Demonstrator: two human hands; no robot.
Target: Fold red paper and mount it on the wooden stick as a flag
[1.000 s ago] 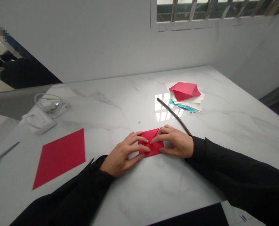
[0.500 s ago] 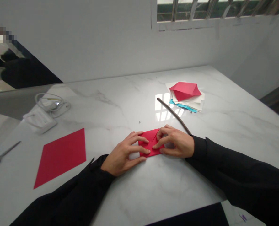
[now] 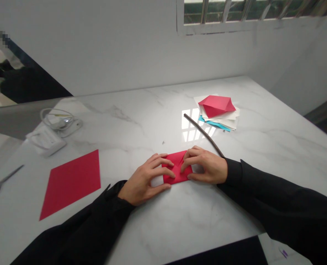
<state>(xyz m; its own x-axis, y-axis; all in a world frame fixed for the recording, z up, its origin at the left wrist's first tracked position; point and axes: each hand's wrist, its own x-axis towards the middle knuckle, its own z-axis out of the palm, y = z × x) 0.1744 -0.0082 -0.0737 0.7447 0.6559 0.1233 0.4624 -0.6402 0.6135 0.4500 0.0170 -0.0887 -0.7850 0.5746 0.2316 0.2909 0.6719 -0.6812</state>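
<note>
A small folded red paper [image 3: 178, 173] lies on the marble-patterned table in front of me, with flaps meeting in slanting creases. My left hand [image 3: 149, 176] holds it from the left, fingers bent over its top and the thumb at its lower left edge. From the other side my right hand [image 3: 203, 165] grips it, its fingers curled on the flaps and the thumb by the lower right edge. Part of the paper is hidden under the fingers. To the left, a flat red sheet [image 3: 72, 182] lies apart from both hands.
A thin brown stick [image 3: 202, 131] reaches to my right sleeve. Behind it sits a stack of white and blue papers [image 3: 229, 120], topped by a creased red paper [image 3: 217, 105]. Scissors [image 3: 3, 182], a white charger [image 3: 46, 140] with its cable, and a black sheet [image 3: 221, 254] lie around.
The fingers of my right hand have shifted slightly on the folded red paper. My left hand stays almost in place, and the other things lie as before.
</note>
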